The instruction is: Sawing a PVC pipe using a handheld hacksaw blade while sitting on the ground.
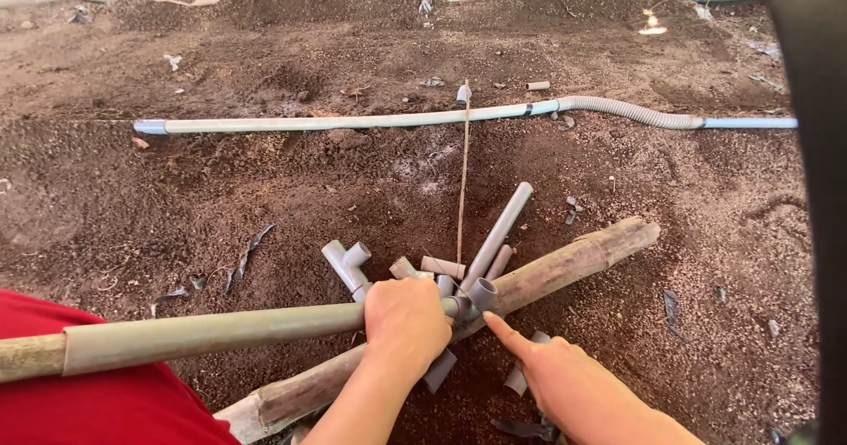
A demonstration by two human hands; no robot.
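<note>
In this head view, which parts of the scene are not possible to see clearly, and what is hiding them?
- Left hand hides how the long pipe meets the elbow fitting.
- Long pipe's far end: cut off by the left frame edge.
- Bamboo pole: its near end runs under both arms.
- Right hand covers the short pipe pieces beneath it.
- Right side: a dark blurred object blocks the ground.

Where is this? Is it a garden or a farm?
Probably a farm plot or garden bed being worked on. Bare brown soil covers everything, a long pale water pipe lies across it, and the left hand and right hand are at grey pipe pieces beside a bamboo pole.
</note>
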